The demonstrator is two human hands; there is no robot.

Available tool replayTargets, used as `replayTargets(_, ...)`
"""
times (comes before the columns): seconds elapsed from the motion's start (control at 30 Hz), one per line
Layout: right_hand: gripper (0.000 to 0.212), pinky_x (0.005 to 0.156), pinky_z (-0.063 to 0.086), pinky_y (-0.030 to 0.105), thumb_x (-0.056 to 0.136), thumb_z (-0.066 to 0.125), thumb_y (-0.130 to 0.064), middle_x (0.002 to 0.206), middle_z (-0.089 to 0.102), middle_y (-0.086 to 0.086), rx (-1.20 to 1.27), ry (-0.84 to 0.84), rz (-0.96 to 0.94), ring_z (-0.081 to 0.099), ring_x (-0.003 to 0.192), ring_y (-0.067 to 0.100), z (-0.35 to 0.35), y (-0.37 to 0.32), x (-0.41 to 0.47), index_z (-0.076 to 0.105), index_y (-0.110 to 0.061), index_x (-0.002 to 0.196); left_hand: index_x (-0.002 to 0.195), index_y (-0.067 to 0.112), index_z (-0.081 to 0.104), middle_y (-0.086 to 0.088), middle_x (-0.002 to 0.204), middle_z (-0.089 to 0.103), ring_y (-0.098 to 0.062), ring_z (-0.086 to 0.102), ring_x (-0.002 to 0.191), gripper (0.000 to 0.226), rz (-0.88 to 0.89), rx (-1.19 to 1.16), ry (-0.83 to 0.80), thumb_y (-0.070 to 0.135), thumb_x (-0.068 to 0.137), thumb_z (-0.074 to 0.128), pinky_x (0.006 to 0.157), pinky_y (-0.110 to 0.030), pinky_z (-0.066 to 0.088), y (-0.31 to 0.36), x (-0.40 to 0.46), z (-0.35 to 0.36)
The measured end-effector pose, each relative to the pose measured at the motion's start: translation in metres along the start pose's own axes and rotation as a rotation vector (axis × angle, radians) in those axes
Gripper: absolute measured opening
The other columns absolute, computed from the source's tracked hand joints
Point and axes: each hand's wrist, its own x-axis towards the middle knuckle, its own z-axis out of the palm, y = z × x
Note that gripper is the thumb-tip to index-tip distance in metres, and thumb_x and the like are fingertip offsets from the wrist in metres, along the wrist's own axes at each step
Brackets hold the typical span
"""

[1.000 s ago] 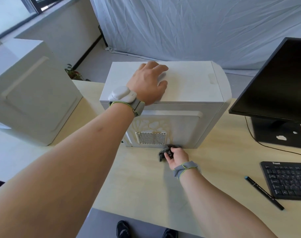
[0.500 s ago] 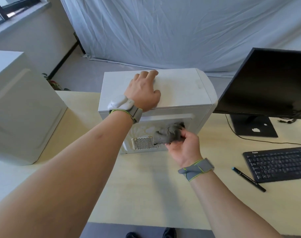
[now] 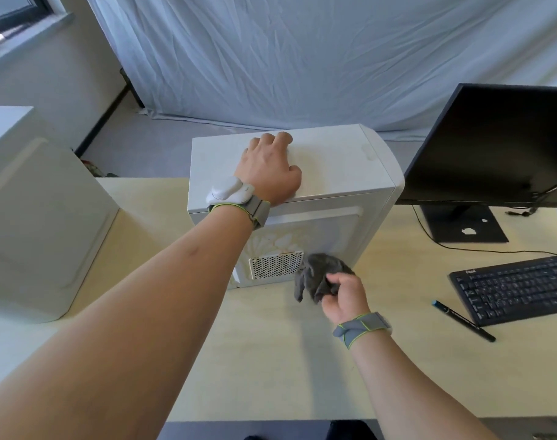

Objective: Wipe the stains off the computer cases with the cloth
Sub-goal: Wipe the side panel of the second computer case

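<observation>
A white computer case (image 3: 344,166) stands in the middle of the desk, its near side panel showing a pale flower pattern and a mesh vent. My left hand (image 3: 269,171) rests flat on its top, fingers spread toward the far edge. My right hand (image 3: 342,295) grips a crumpled dark grey cloth (image 3: 318,274) against the lower right of the near side panel, just right of the vent. A second white case (image 3: 33,217) stands at the left of the desk.
A black monitor (image 3: 499,144) stands on its base at the right, with a black keyboard (image 3: 515,287) and a black pen (image 3: 464,320) in front of it. The pale wooden desk (image 3: 271,360) ends near my body. A white sheet hangs behind.
My right hand has brought the cloth down the side panel from its upper part to the lower right corner. My left hand has stayed on the case top.
</observation>
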Motion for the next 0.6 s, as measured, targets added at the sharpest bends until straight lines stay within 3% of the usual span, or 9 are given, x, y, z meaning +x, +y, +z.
replayTargets(0.07,0.031,0.06,0.053,0.028,0.09,0.04,0.011,0.099,0.063,0.02,-0.117,0.066,0.049,0.063,0.072,0.027,-0.014,0.009,0.021,0.064,-0.004,0.103,0.138,0.017,0.047,-0.008,0.133,0.053,-0.03,0.044,0.123,0.053,-0.012,0.0,0.01,0.026,0.085,0.05,0.099,-0.038,0.039,0.001,0.003,0.002)
replayTargets(0.13,0.033,0.062,0.051,0.03,0.094,0.041,0.009,0.093,0.057,0.019,-0.214,0.149,0.106,0.057,0.071,0.026,-0.024,0.014,0.036,0.057,-0.002,0.121,0.138,0.017,0.047,-0.007,0.133,0.053,-0.03,0.044,0.123,0.054,-0.022,0.01,0.008,0.025,0.085,0.051,0.1,-0.038,0.039,0.001,0.004,0.002)
replayTargets(0.23,0.043,0.064,0.049,0.032,0.099,0.042,0.002,0.087,0.05,0.01,-0.27,0.14,0.134,0.053,0.069,0.023,-0.023,0.015,0.047,0.043,0.002,0.142,0.138,0.017,0.047,-0.006,0.133,0.053,-0.029,0.043,0.123,0.054,-0.024,0.021,0.005,0.026,0.086,0.051,0.101,-0.037,0.038,0.003,0.004,0.003)
replayTargets(0.3,0.038,0.066,0.051,0.033,0.098,0.045,0.002,0.095,0.052,0.012,-0.263,0.094,0.16,0.055,0.073,0.023,-0.013,0.013,0.052,0.046,-0.003,0.136,0.138,0.017,0.048,-0.005,0.134,0.053,-0.028,0.043,0.123,0.053,-0.036,0.022,0.007,0.026,0.085,0.05,0.102,-0.038,0.039,0.003,0.004,0.003)
replayTargets(0.43,0.016,0.065,0.051,0.035,0.092,0.046,0.009,0.094,0.053,0.013,-0.232,0.026,0.252,0.056,0.073,0.025,0.01,0.006,0.053,0.051,-0.005,0.095,0.138,0.018,0.048,-0.004,0.135,0.052,-0.027,0.042,0.125,0.053,-0.038,0.03,0.016,0.026,0.086,0.05,0.102,-0.037,0.038,0.003,0.004,0.003)
replayTargets(0.6,0.017,0.081,0.054,0.036,0.091,0.05,0.008,0.095,0.063,0.013,-0.15,-0.061,0.176,0.062,0.083,0.024,0.033,0.002,0.03,0.06,-0.005,0.094,0.14,0.019,0.047,-0.004,0.137,0.051,-0.027,0.042,0.127,0.053,-0.036,0.045,0.019,0.027,0.088,0.05,0.1,-0.034,0.036,0.003,0.004,0.004)
